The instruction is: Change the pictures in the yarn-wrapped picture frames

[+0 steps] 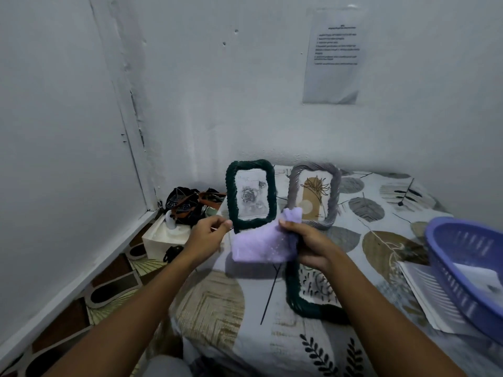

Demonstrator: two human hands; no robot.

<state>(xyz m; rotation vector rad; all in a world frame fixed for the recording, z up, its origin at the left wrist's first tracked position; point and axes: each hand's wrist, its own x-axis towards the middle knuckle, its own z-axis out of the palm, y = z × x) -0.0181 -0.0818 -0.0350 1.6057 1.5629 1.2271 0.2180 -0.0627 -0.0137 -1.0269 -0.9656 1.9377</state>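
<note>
Left hand [209, 232]: fingers curled, pinching the bottom-left corner of the green frame [251, 195]. That frame is upright and shows a grey rose picture. Lilac cloth [265, 242]: held between both hands, just below the green frame. Right hand [309, 244]: fingers curled round the cloth's right edge. Below it, a second green frame [304, 296] lies flat on the leaf-print sheet [272, 346]. Grey frame [315, 194]: upright near the wall, showing a tan plant picture. Far right: purple basket [468, 270] resting on papers [424, 295].
</note>
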